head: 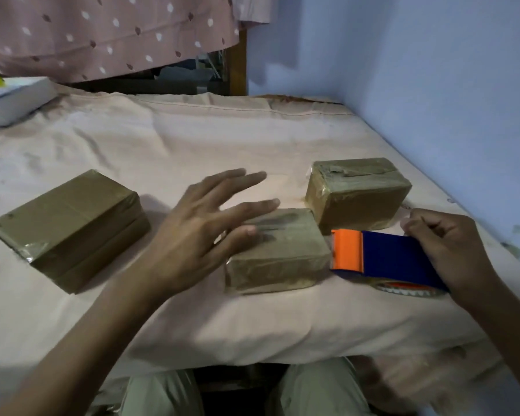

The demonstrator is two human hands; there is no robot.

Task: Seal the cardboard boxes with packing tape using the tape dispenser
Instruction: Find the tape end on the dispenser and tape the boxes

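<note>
Three tape-wrapped brown cardboard boxes lie on a pale cloth-covered table [192, 139]: a larger one at the left [69, 226], a middle one [279, 256] and one at the back right [357, 190]. My left hand [198, 226] hovers with its fingers spread over the left part of the middle box; I cannot tell whether it touches. My right hand [451, 250] grips the blue and orange tape dispenser [385, 256], which stands just right of the middle box with its orange end almost against it. A roll of tape [409, 291] shows under the dispenser.
A white box [12, 100] with a yellow thing on it sits at the far left corner. A blue wall [433, 85] runs along the table's right side. A dotted pink curtain [102, 34] hangs behind. My knees are under the near edge.
</note>
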